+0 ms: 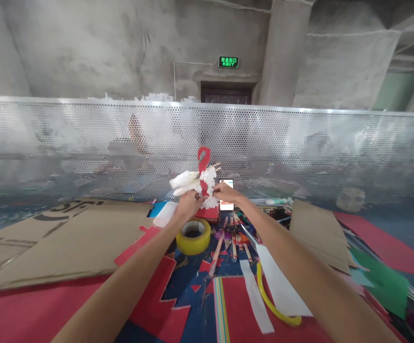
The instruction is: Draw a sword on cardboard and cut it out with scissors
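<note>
Both my arms reach forward over a cluttered craft table. My left hand [188, 206] and my right hand [225, 192] are closed on a small paper bird figure [202, 183]. It has a red curved neck, white fringed paper feathers and thin wooden sticks poking out at the right. It stands on a red block base [209, 214]. A phone [226, 195] with a lit screen shows just behind my right hand.
A roll of yellow tape [193, 236] lies below my left hand. Cardboard sheets [67, 238] cover the left, more cardboard [317, 228] the right. Red paper scraps, white strips [255, 295], a yellow tube [274, 305] and coloured sticks litter the middle. A perforated metal screen [300, 143] closes the far side.
</note>
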Demonstrator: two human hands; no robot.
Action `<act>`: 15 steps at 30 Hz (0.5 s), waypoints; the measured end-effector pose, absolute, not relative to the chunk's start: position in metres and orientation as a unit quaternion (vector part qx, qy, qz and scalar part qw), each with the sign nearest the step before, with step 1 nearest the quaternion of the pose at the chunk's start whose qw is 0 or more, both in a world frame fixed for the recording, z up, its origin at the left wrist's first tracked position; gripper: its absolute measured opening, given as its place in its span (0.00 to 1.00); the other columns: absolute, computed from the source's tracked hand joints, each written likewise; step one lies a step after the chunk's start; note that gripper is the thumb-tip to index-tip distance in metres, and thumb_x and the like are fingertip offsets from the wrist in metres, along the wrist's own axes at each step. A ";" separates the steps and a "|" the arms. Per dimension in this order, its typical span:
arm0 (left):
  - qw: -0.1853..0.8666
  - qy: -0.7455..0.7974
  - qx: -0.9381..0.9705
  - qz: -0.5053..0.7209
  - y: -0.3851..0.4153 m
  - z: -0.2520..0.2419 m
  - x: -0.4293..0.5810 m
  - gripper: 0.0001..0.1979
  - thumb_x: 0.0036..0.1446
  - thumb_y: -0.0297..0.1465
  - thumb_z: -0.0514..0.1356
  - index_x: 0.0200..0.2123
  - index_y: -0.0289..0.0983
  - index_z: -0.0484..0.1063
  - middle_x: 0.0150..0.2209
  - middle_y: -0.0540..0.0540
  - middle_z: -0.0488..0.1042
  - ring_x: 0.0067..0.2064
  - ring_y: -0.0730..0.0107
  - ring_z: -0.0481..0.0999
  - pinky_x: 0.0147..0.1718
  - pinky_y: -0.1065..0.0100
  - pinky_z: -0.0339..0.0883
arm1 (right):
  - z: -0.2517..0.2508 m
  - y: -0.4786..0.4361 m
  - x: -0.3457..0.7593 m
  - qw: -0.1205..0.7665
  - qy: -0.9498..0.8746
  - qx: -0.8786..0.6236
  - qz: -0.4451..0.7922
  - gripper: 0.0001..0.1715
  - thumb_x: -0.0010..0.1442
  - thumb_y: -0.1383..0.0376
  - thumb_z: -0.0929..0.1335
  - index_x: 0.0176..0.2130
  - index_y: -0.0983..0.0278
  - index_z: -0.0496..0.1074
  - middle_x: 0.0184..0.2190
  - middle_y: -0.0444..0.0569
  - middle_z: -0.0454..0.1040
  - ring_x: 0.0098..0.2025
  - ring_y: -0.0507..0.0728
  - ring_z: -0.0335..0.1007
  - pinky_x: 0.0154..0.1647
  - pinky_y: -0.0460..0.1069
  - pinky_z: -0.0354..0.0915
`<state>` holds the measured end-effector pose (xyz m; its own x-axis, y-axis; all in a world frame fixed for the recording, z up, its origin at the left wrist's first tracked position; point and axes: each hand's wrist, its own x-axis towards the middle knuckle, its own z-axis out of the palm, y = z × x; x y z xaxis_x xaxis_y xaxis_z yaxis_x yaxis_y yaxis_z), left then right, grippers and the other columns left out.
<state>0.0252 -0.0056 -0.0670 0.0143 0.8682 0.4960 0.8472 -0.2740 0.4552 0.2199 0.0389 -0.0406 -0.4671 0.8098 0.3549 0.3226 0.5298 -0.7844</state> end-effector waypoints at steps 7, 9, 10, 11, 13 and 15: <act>0.037 0.592 0.725 0.349 -0.003 -0.063 0.024 0.16 0.63 0.45 0.60 0.35 0.38 0.77 0.40 0.42 0.83 0.44 0.58 0.82 0.43 0.65 0.69 | -0.049 0.029 0.220 0.378 -0.767 -0.335 0.396 0.10 0.53 0.59 0.69 0.26 0.64 0.73 0.23 0.44 0.71 0.27 0.52 0.67 0.30 0.46 0.65; 0.039 0.590 0.728 0.347 0.000 -0.062 0.024 0.15 0.63 0.43 0.60 0.36 0.37 0.77 0.42 0.41 0.83 0.46 0.58 0.81 0.44 0.64 0.69 | -0.052 0.029 0.221 0.381 -0.764 -0.331 0.402 0.15 0.55 0.54 0.70 0.28 0.64 0.73 0.25 0.45 0.73 0.29 0.53 0.69 0.32 0.46 0.67; 0.042 0.588 0.730 0.346 0.002 -0.061 0.024 0.15 0.63 0.42 0.60 0.37 0.36 0.77 0.42 0.41 0.83 0.46 0.58 0.81 0.45 0.65 0.69 | -0.053 0.029 0.222 0.384 -0.765 -0.328 0.399 0.16 0.54 0.53 0.72 0.29 0.64 0.74 0.26 0.45 0.73 0.30 0.53 0.69 0.33 0.46 0.67; 0.046 0.586 0.733 0.343 0.004 -0.061 0.024 0.14 0.64 0.41 0.60 0.38 0.36 0.77 0.42 0.42 0.83 0.46 0.59 0.81 0.45 0.65 0.69 | -0.054 0.031 0.223 0.387 -0.767 -0.326 0.394 0.17 0.52 0.53 0.74 0.30 0.64 0.74 0.28 0.45 0.74 0.31 0.53 0.70 0.34 0.46 0.68; 0.056 0.583 0.738 0.335 0.009 -0.060 0.026 0.15 0.65 0.41 0.60 0.39 0.36 0.77 0.41 0.42 0.82 0.45 0.59 0.81 0.45 0.64 0.70 | -0.055 0.034 0.227 0.399 -0.769 -0.328 0.376 0.18 0.47 0.54 0.78 0.32 0.64 0.75 0.32 0.45 0.76 0.33 0.53 0.70 0.36 0.46 0.68; 0.066 0.583 0.742 0.325 0.013 -0.058 0.027 0.15 0.66 0.42 0.59 0.42 0.36 0.77 0.43 0.42 0.81 0.46 0.59 0.80 0.46 0.62 0.72 | -0.057 0.040 0.229 0.419 -0.762 -0.343 0.355 0.20 0.44 0.55 0.80 0.32 0.64 0.75 0.33 0.46 0.76 0.33 0.54 0.71 0.35 0.47 0.68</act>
<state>0.0269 0.0129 -0.0584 0.1097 0.9079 0.4047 0.8222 -0.3117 0.4763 0.2288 0.0403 -0.0575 -0.4144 0.8200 0.3949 0.2250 0.5127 -0.8286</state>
